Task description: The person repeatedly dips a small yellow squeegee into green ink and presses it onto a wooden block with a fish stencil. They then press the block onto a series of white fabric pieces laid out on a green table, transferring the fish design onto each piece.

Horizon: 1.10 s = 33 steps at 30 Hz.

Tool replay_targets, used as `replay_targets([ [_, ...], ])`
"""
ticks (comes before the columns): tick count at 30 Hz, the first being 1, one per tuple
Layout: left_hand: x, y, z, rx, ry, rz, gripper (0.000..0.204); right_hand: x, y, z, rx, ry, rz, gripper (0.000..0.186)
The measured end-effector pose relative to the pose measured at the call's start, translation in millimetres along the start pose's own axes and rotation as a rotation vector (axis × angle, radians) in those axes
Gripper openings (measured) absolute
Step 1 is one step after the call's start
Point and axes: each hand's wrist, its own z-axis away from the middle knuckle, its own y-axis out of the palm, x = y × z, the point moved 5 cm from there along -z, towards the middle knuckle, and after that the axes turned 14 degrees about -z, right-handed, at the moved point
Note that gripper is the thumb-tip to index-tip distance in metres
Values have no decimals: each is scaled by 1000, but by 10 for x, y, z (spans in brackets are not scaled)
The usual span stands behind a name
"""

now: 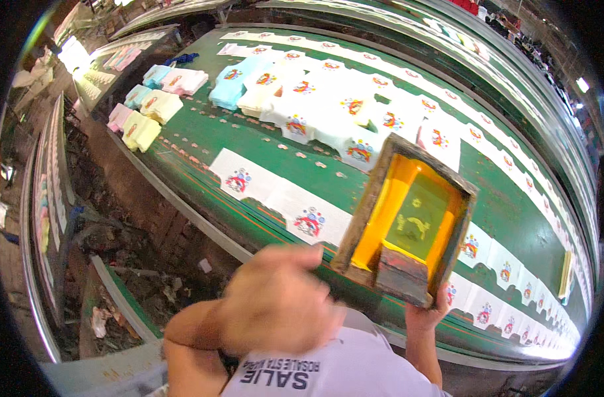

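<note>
My right hand (426,313) grips the near right corner of a wooden silkscreen frame (360,228), which is tilted above the green table. Orange-yellow ink coats the inside of the frame around a see-through greenish mesh (418,218). A dark wooden squeegee (402,274) rests inside at the near end. My left hand (275,301) is in front of my chest, left of the frame, and smeared by motion; its fingers do not show clearly. Just beyond it lies a white fabric piece (308,215) with a red and blue print, one of a row along the table's near edge.
The long green table (249,142) carries several rows of printed white pieces. Stacks of blue (236,81), yellow (141,132) and pink fabric pieces (185,83) lie toward the far left. Another narrow table (47,205) stands at left, beside a littered floor (163,264).
</note>
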Motion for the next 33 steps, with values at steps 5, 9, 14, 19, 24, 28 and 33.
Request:
replay_targets([
  [5,993,1171,238,115,-318,466,50,-264,168,283,-28,-71,-17,65],
  [9,995,1618,448,166,-437,705,57,-294,49,527,-130,-81,1,67],
  [14,911,1797,546,233,-434,633,63,-280,-206,636,-130,-85,48,69],
  [19,935,1761,558,233,-453,499,62,-383,-348,642,-75,-66,57,74],
  [24,1196,1643,587,182,-524,516,60,-562,-196,517,-41,-135,173,73],
  [28,1668,1513,668,143,-561,564,55,-934,-2,373,-44,-146,244,68],
  [33,2632,1251,790,184,-600,543,52,-1660,548,172,-15,-197,355,62],
])
